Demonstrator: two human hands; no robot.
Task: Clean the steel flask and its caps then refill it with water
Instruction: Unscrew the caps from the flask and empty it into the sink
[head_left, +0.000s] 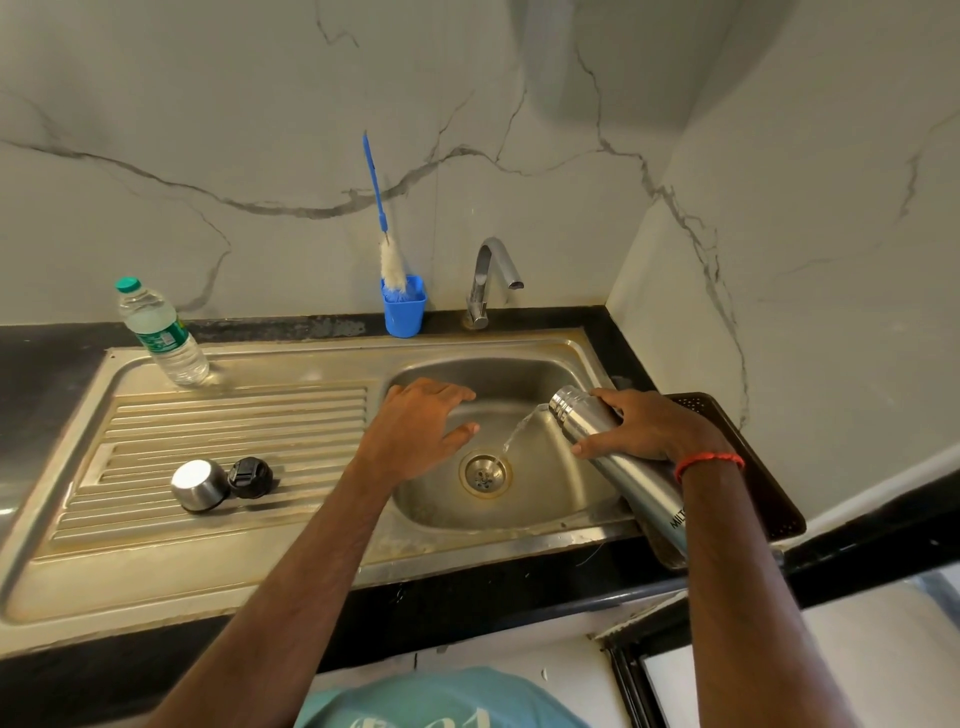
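Right hand (644, 426) is gripping the steel flask (576, 410), fingers over the top of the smooth cylindrical body and thumb curling under it, with a red thread band (709, 460) sitting on the wrist. The flask is tilting mouth-down over the right side of the sink basin (519, 374), its threaded neck pointing left, base hanging past the front right rim, printed lettering partly hiding behind the forearm. A thin clear stream of water (517, 434) is running from the mouth toward the round perforated drain (484, 472) with its brassy ring. Left hand (421, 426) is spreading flat and relaxed over the basin's left edge, holding nothing; cannot tell whether it is touching the metal. The sink is dull, stained stainless steel, and the ribbed drainboard (234, 415) is lying to its left. On those ribs the shiny domed steel cap (200, 486) is resting just beside, seemingly touching, the round black plastic inner cap (250, 477). A clear ridged plastic bottle (161, 332) with a green lid is standing at the drainboard's back corner. Behind the basin a blue square cup (404, 306) is holding a bottle brush (392, 265), white fluffy bristles and long blue handle leaning on the veined marble-look wall (260, 130). A chrome angular tap (491, 275) is standing right of the cup, nothing flowing from it. A dark perforated tray (753, 467) is lying on the black counter (31, 374) right of the sink, partly behind the right arm.
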